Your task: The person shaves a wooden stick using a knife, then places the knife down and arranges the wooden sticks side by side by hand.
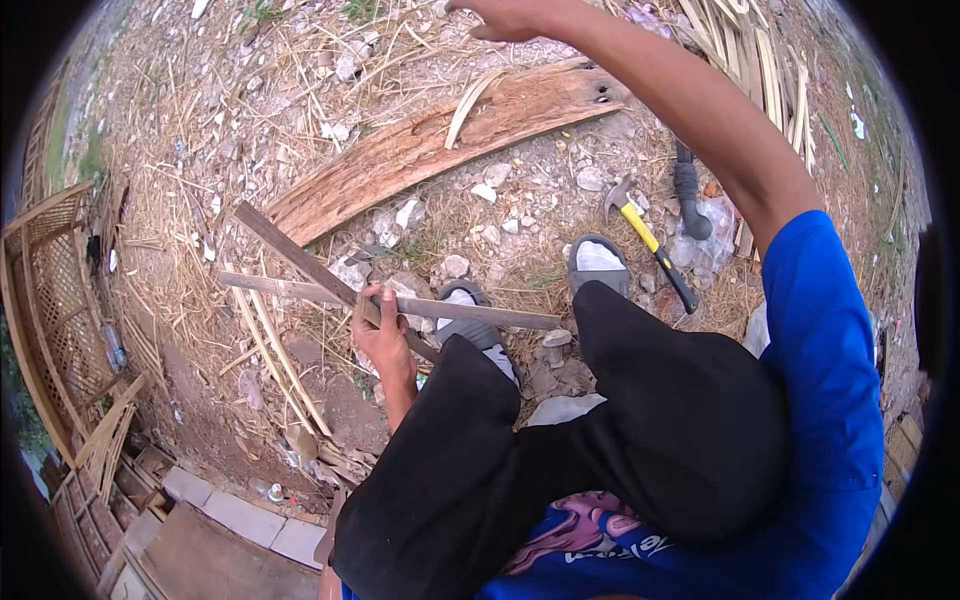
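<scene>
My left hand (383, 338) is closed around two narrow wooden slats where they cross in front of my left knee. One slat (290, 250) slants from upper left to lower right. The other slat (480, 313) runs nearly level toward my right foot. My right arm stretches far forward, and my right hand (505, 18) is at the top edge of the view, partly cut off. Its visible fingers look extended, with nothing seen in them. Below it lies a weathered plank (430, 145) with a thin curved strip (468, 108) across it.
A hammer (650, 243) with a yellow and black handle lies beside my right foot. Near it are a dark grey tool (690, 205) and a clear plastic bag (712, 240). Split strips (770, 80) lie at upper right. A woven lattice frame (60, 300) stands left, amid stones and straw.
</scene>
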A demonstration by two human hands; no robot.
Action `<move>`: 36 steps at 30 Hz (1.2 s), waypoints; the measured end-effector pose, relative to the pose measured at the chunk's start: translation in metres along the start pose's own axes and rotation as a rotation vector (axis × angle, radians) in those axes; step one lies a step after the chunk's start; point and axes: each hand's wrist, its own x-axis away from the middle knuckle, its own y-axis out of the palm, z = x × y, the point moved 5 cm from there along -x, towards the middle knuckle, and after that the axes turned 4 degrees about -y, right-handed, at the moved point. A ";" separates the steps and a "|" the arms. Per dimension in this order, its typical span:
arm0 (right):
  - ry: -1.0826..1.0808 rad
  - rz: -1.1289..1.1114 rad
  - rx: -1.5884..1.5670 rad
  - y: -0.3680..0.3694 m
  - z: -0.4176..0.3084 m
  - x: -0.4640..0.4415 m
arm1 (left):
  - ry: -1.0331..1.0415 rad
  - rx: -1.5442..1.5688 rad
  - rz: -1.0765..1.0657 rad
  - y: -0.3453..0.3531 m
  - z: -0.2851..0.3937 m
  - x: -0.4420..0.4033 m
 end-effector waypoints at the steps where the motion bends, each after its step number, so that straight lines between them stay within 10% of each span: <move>1: -0.152 -0.292 0.057 0.062 -0.036 0.029 | -0.008 -0.023 -0.005 -0.001 0.000 0.001; 12: -0.096 -0.493 -0.198 0.083 -0.062 0.011 | -0.042 -0.026 -0.041 0.006 0.001 0.007; 17: -0.020 0.500 -0.192 -0.011 -0.018 -0.036 | -0.032 -0.028 -0.009 0.004 -0.002 0.010; 25: -0.172 -0.392 -0.175 0.093 -0.123 0.018 | -0.001 -0.082 0.014 0.004 0.002 0.007; 34: -0.390 -0.562 -0.361 0.136 -0.227 0.092 | 0.006 -0.019 0.052 -0.002 0.013 0.012; 36: -0.332 -0.280 -0.338 0.137 -0.230 0.116 | 0.014 0.001 0.021 -0.001 0.012 0.012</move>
